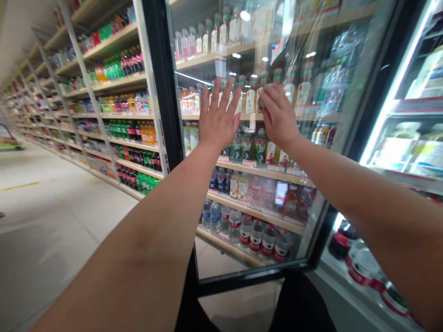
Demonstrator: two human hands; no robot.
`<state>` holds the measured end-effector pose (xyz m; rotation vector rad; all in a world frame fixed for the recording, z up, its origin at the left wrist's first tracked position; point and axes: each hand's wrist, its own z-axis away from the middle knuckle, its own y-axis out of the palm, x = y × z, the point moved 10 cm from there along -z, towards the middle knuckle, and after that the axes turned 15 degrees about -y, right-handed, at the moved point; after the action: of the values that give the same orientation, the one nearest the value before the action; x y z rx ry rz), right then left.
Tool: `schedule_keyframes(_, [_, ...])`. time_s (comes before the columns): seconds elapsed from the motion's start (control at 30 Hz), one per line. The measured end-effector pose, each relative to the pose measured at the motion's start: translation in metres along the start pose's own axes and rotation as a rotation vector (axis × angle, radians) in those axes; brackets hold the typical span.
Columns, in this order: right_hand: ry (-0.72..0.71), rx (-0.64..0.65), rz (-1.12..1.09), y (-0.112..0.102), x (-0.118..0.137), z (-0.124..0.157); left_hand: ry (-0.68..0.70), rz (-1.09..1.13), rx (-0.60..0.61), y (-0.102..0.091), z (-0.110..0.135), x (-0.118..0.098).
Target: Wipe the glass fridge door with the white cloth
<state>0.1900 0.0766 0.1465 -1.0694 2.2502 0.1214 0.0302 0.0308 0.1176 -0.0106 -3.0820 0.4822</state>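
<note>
A glass cooler door (256,277) with a black frame stands swung open in front of me. My left hand (218,117) is raised to the pane, fingers spread and palm toward the glass. Beside it, my right hand (279,113) is closed, its bent fingers against or very near the glass. A small greyish wad (260,104) shows at its fingertips; most of it is hidden, and I cannot make out what kind of thing it is. Bottles appear through and in the pane, with bright reflections over them.
To the right is the lit cooler interior, with bottles (398,145) on its shelves and more bottles (362,265) at the bottom. Long drink shelves (133,147) run along the left beside a tiled floor (69,221). My dark-clad legs (301,304) are below the door.
</note>
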Motion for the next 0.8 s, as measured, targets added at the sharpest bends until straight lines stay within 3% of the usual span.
schedule_keyframes(0.1, [-0.089,0.042,-0.029,0.005,0.012,0.002,-0.014,-0.052,0.019,0.002,-0.001,0.001])
schedule_keyframes(0.27, [0.102,-0.137,0.064,-0.006,-0.012,0.012,-0.013,-0.039,0.059,0.003,0.001,0.001])
schedule_keyframes(0.4, [-0.009,0.005,0.007,0.008,0.005,0.013,-0.020,0.130,0.102,-0.003,0.003,0.000])
schedule_keyframes(0.47, [0.004,0.029,-0.013,0.005,-0.007,0.013,-0.043,0.182,0.115,-0.004,0.003,0.001])
schedule_keyframes(0.57, [0.187,-0.060,0.017,-0.011,-0.044,0.018,-0.053,0.233,0.105,-0.007,0.002,0.001])
schedule_keyframes(0.63, [0.237,-0.089,0.046,-0.016,-0.048,0.025,-0.061,0.271,0.103,-0.007,0.001,0.002])
schedule_keyframes(0.8, [-0.002,0.067,-0.007,0.000,-0.012,0.023,-0.058,0.328,0.123,0.001,-0.003,0.002])
